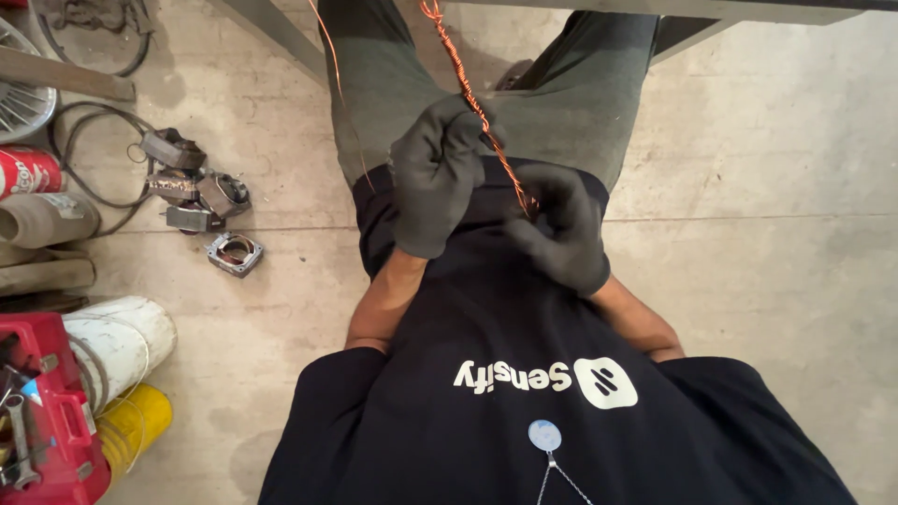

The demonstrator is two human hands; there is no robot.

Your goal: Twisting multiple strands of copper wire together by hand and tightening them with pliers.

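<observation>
At the centre of the head view, just above the person's waist, a length of copper wire (477, 108) runs on a slant from about eleven o'clock at the top edge down toward the hands. Its upper stretch shows tight spiral turns, so the twisting looks done along most of the visible run, while a single thin strand (339, 84) hangs loose at ten o'clock, which suggests more winding remains; the lower end is hidden between the gloves. The left hand (435, 173), in a dark knitted glove, is closed in a fist around the wire partway down. The right hand (561, 229), gloved alike, is curled shut on the wire's lower end, fingers pinched together. The wire is bright orange metal, ropy where it is twisted and smooth where single. Outward, the floor (776, 187) is pale, stained concrete. At nine o'clock lie grey metal motor parts (196, 192) with a black cable (89, 154) looped beside them. At seven o'clock stand a white pipe piece (117, 341), a yellow container (136, 425) and a red toolbox (47, 411) holding a spanner.
</observation>
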